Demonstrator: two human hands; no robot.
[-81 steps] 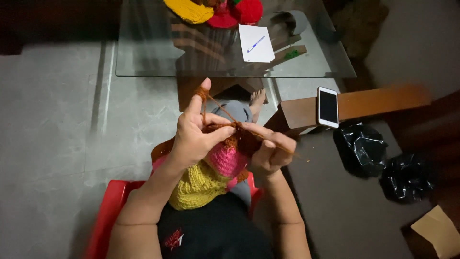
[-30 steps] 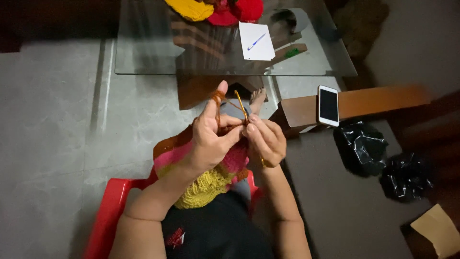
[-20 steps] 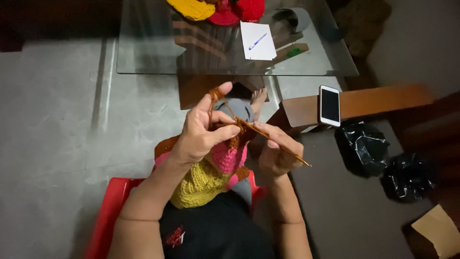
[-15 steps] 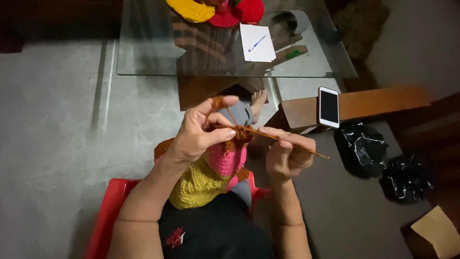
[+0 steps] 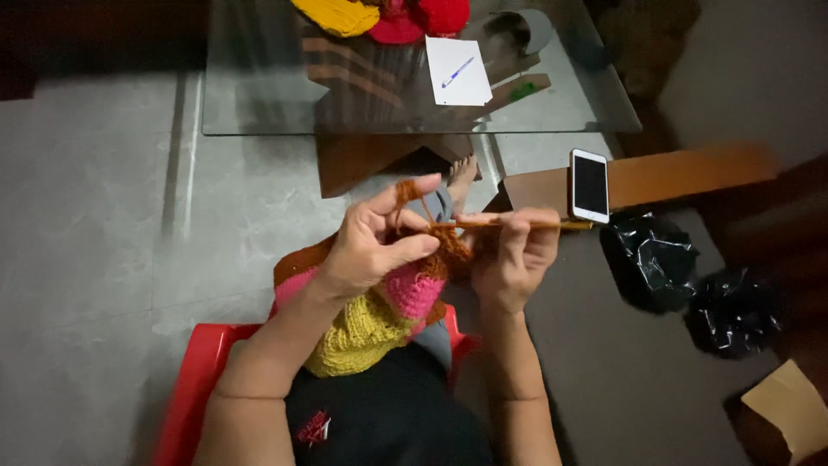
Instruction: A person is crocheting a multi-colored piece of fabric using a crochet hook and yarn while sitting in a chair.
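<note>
1. The person sits on a red plastic chair (image 5: 194,380), and a striped crocheted piece of yellow, pink and brown yarn (image 5: 379,315) lies across the lap, its top edge lifted up between both hands.
2. The left hand (image 5: 371,250) is closed on that top edge; thumb and middle fingers pinch the brown stitches, while the forefinger stands out with a strand of brown yarn (image 5: 410,197) looped over it.
3. The right hand (image 5: 516,259) is closed around a thin orange-brown crochet hook (image 5: 517,225), held near its middle with the fingertips on top.
4. The hook's long axis runs nearly level, left to right across the view. Its working tip points left into the brown stitches just beside the left thumb; its back end points right, toward a white-edged smartphone (image 5: 590,185).
5. So the right hand carries the tool, the left hand is nearer the stitches, and the yarn strand rises just above the tip.
6. The phone rests on a brown wooden ledge (image 5: 681,173). Farther off, a glass-topped surface (image 5: 259,95) bears a white card with a blue pen (image 5: 458,71).
</note>
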